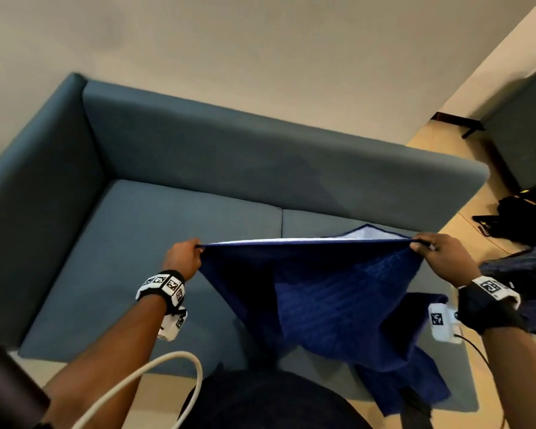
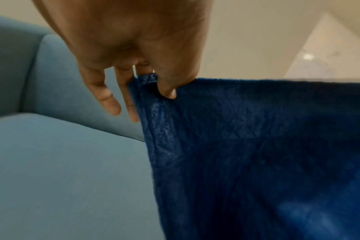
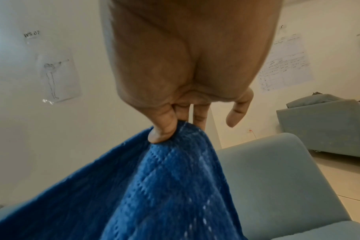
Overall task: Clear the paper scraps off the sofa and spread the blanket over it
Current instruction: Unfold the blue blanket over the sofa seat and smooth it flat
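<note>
I see no scraps on the sofa; my left hand and right hand pinch the blanket taut, still unspread.

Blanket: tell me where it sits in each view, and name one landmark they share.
Head: blanket lower centre-right, stretched between left hand and right hand.
Left wrist: right half, hanging from the fingers.
Right wrist: lower left, under the thumb.
Shared landmark: the sofa.
</note>
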